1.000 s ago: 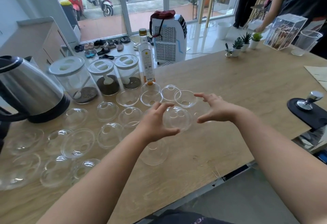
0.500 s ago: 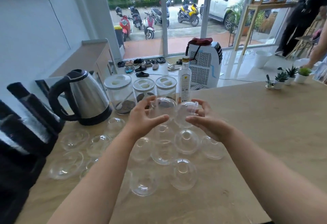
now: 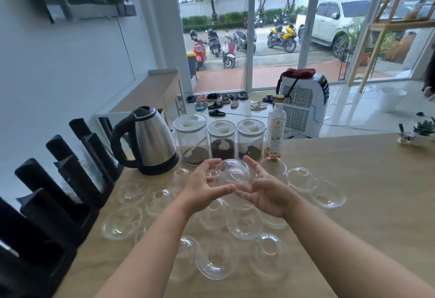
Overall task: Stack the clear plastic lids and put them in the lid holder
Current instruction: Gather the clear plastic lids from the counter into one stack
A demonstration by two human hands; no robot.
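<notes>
Both hands hold clear domed lids (image 3: 235,175) above the desk (image 3: 367,203): the left hand (image 3: 202,191) and right hand (image 3: 268,194) cup them from either side, fingers (image 3: 209,164) curled onto the rims. More lids (image 3: 216,260) lie scattered below, the black lid holder (image 3: 58,194) at the left, a kettle (image 3: 150,140) and jars (image 3: 221,139) behind, glass doors beyond.

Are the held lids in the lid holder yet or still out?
Out. Both hands hold the clear lids above the counter; the black lid holder stands apart at left.
</notes>
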